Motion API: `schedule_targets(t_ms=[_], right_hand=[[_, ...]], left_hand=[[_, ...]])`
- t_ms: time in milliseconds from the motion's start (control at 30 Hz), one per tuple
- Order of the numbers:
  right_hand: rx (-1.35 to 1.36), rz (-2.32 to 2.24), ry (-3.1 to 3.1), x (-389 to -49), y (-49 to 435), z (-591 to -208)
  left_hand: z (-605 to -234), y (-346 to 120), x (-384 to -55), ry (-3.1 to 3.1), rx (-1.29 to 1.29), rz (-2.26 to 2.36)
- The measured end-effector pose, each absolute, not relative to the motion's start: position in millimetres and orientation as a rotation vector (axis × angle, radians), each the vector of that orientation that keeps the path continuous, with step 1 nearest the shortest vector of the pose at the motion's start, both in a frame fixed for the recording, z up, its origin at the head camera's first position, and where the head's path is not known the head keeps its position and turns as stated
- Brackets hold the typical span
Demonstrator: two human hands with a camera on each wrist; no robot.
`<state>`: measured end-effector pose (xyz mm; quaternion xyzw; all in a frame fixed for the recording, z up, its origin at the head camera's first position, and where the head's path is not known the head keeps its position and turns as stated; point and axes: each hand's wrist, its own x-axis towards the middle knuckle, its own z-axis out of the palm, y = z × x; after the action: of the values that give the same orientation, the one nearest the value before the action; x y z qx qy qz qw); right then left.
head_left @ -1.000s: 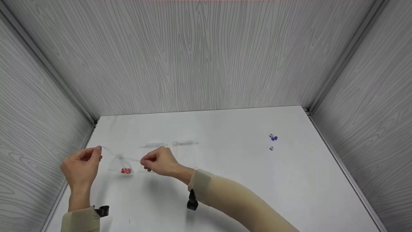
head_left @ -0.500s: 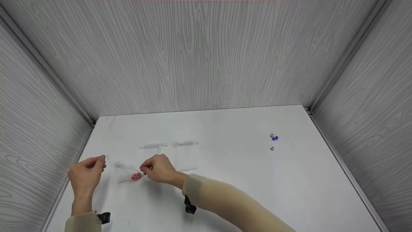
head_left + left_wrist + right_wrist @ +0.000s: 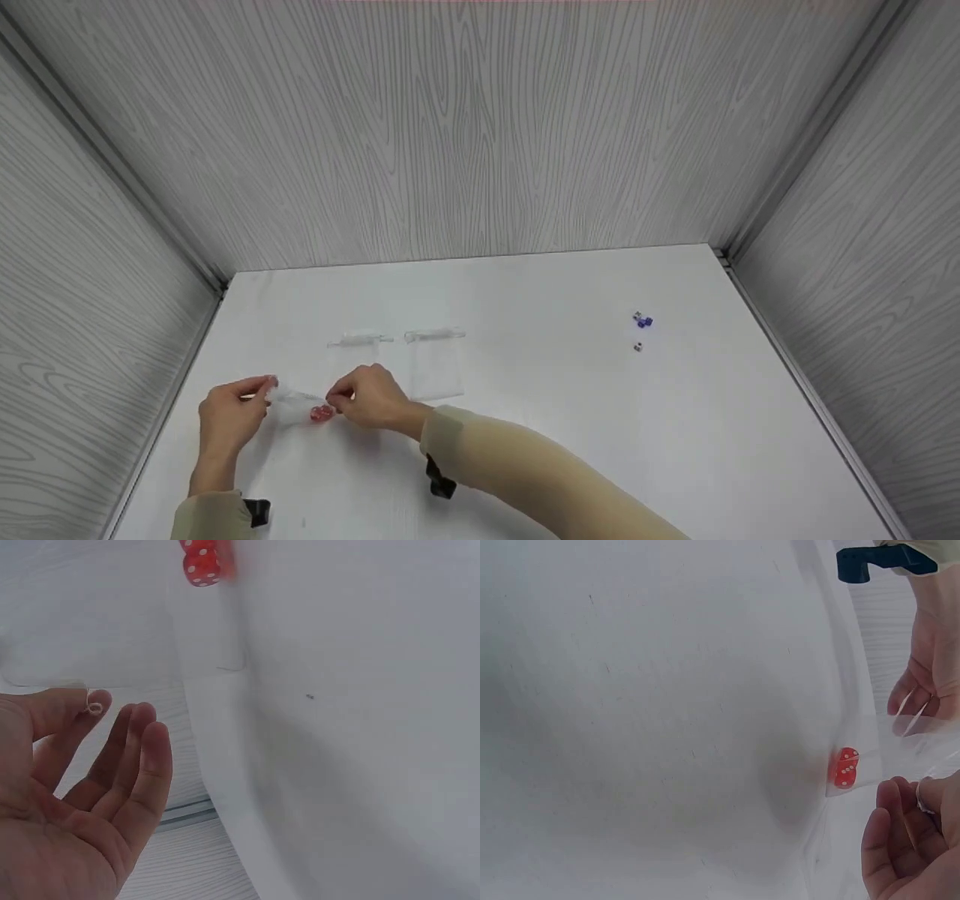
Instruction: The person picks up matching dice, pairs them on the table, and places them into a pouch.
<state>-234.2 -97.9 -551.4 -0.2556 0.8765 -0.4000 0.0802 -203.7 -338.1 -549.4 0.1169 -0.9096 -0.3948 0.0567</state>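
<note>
White table (image 3: 555,442), two clear bags (image 3: 436,369) side by side, small blue cubes (image 3: 645,322) and pale cubes (image 3: 638,347) farther right

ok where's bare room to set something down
Bare: the tabletop between the right flat bag and the small cubes, and right of the right sleeve. Crowded: the left, with left hand, right hand and red dice in a clear bag.

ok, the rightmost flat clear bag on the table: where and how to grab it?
Probably by the bunched strip along its far edge, pinched from above: the strip looks gathered, while the rest of the bag lies flat, leaving little to catch. The right hand sits by its near-left corner.
</note>
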Motion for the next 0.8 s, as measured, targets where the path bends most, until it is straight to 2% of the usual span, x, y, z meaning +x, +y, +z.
schedule_targets(t_ms=[233, 433, 600, 800], right_hand=[[-0.813, -1.154, 2.599, -229, -103, -548], [-0.646, -1.279, 2.526, -231, -102, -549], [-0.514, -1.395, 2.46, -233, -100, -550], [-0.527, -1.402, 2.487, -231, -98, -549]], left_hand=[[-557, -354, -194, -2.934, 0.02, -1.526], [-559, -362, -185, -3.027, -0.151, -1.693], [-554, -345, -179, -3.141, -0.171, -1.598], [-556, -317, -172, -3.217, -0.264, -1.291]])
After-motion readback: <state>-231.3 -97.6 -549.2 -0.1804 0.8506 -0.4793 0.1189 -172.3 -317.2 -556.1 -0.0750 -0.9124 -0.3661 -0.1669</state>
